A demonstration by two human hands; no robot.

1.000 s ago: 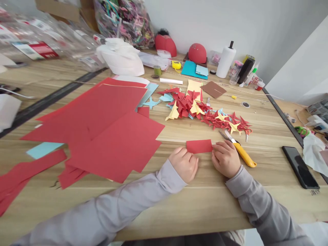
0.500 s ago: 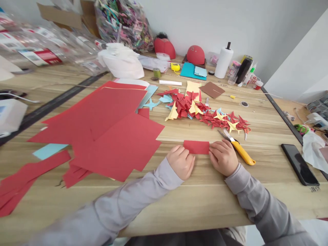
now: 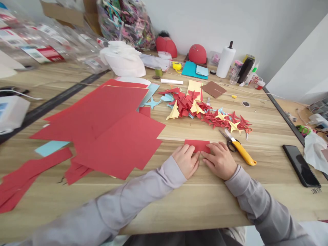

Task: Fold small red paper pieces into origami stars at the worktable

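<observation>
A small folded rectangle of red paper (image 3: 196,145) lies on the table before me, its long edge running left to right. My left hand (image 3: 186,161) has its fingers closed on the paper's left and near edge. From the other side my right hand (image 3: 220,160) pinches the near edge, its thumb and fingertips close to those of the left. The fingers cover the lower part of the paper. Just right of my right hand lie a yellow utility knife (image 3: 243,152) and black-handled scissors (image 3: 230,144), partly hidden.
Large red paper sheets (image 3: 120,147) spread to the left, with red strips (image 3: 33,171) nearer me. Folded red, yellow and blue paper stars (image 3: 189,104) are heaped beyond my hands. A phone (image 3: 301,165) lies at right. Bottles, a white roll (image 3: 226,62) and bags line the back.
Both hands have slid inward along the paper's near edge, so their fingertips almost meet at its middle. The paper stays in about the same place.
</observation>
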